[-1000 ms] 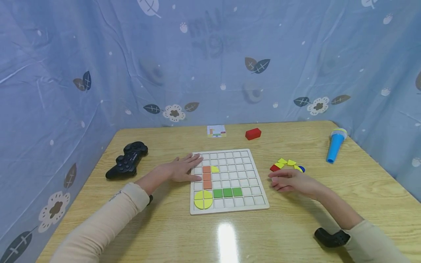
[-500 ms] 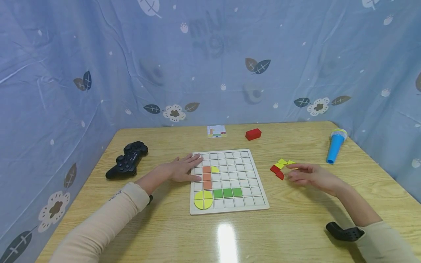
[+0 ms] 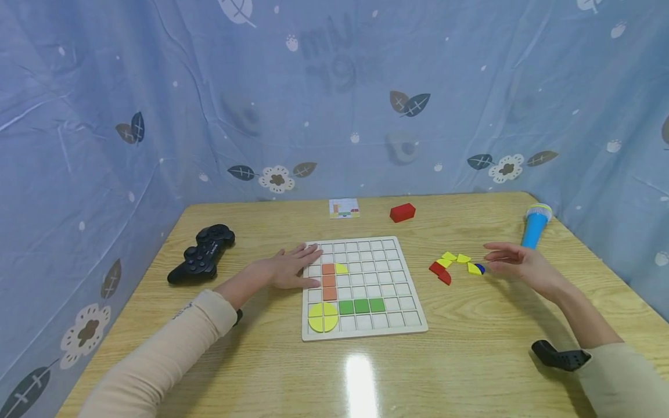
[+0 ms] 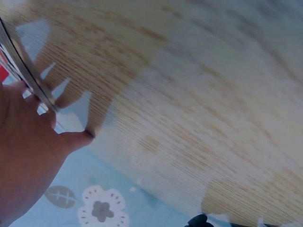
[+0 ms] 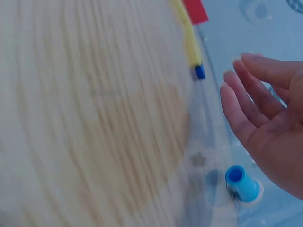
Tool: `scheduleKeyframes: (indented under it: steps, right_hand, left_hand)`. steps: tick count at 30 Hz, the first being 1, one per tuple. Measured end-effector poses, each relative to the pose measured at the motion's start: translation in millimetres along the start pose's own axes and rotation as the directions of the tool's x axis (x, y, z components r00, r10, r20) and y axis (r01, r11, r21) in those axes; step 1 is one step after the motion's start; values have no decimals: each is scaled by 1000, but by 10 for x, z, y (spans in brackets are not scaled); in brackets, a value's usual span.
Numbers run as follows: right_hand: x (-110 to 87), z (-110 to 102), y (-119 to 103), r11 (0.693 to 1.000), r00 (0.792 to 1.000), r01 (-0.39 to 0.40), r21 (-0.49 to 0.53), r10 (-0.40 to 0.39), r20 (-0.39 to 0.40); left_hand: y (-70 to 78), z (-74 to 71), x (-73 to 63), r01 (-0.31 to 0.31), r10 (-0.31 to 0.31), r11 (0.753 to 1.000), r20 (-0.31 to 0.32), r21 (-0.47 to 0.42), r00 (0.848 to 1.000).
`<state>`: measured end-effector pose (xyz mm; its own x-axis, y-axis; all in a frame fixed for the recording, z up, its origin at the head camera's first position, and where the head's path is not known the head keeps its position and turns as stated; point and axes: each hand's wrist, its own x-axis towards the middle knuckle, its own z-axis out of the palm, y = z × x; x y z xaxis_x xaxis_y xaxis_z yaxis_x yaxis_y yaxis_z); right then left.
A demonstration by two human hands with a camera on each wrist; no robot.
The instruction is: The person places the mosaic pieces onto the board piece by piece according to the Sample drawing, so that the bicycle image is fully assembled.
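A white grid board point(image 3: 367, 335) lies on the table, and my left hand point(image 3: 290, 271) rests on its left edge with spread fingers. Set in its cells are three orange squares point(image 3: 328, 280), three green squares point(image 3: 362, 306), a yellow quarter-circle point(image 3: 341, 269) and a yellow circle point(image 3: 323, 317) of quarter pieces. My right hand point(image 3: 530, 270) hovers right of the loose pieces, fingers loosely bent, holding nothing that I see. Those pieces are several yellow ones point(image 3: 463, 258), two red ones point(image 3: 444, 278) and a blue one point(image 3: 480, 268), the one nearest that hand.
A small pattern card point(image 3: 344, 208) and a red block point(image 3: 402, 212) lie behind the board. At left is a black game controller point(image 3: 202, 255). A blue toy microphone point(image 3: 534, 229) lies beyond my right hand, partly covered. A patterned curtain point(image 3: 334, 104) backs the table.
My right hand has moved rightward, away from the board and past the loose pieces. Red, yellow and blue pieces that it covered now show. My left hand has stayed put.
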<state>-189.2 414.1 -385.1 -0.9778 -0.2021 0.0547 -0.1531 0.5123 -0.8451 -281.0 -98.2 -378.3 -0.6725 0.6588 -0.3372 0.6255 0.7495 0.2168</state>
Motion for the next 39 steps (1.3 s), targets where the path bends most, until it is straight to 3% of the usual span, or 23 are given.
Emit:
scheduleKeyframes:
  steps: [7, 13, 21, 32, 39]
  right_hand:
    - [71, -13, 77, 982, 994, 102, -162, -96, 44]
    - [141, 26, 44, 961, 986, 151, -233, -130, 102]
    - [196, 42, 42, 960, 993, 93, -263, -69, 101]
    - [209, 65, 87, 963, 995, 66, -262, -45, 85]
    - [193, 69, 48, 972, 999, 15, -234, -4, 46]
  left_hand:
    - [-3, 4, 15, 2, -2, 1000, 0, 11, 1000]
    - [0, 9, 23, 3, -3, 1000, 5, 11, 1000]
    - [-8, 19, 34, 7, -7, 1000, 0, 3, 1000]
    - [10, 2, 19, 2, -2, 1000, 8, 3, 1000]
    - [13, -3, 17, 2, -2, 1000, 10, -2, 1000]
